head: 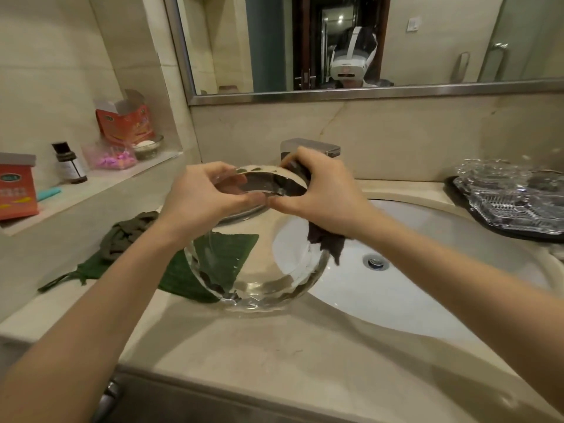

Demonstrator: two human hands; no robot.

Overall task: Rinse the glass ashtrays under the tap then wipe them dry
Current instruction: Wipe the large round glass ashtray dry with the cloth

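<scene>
A large round clear glass ashtray (259,279) is held tilted on edge above the counter, at the left rim of the sink (427,300). My left hand (198,196) grips its upper rim from the left. My right hand (320,190) pinches a dark cloth (326,242) over the rim from the right; the cloth's end hangs down behind the glass. The tap (311,151) stands just behind my hands with no water seen running. Several more glass ashtrays (512,196) are stacked on a dark tray at the right.
A green cloth (183,270) and a crumpled dark cloth (128,233) lie on the counter left of the sink. On the left ledge stand a small dark bottle (68,164), red boxes (125,120), a pink packet (113,157) and a small glass dish (148,146). A mirror (366,41) hangs above.
</scene>
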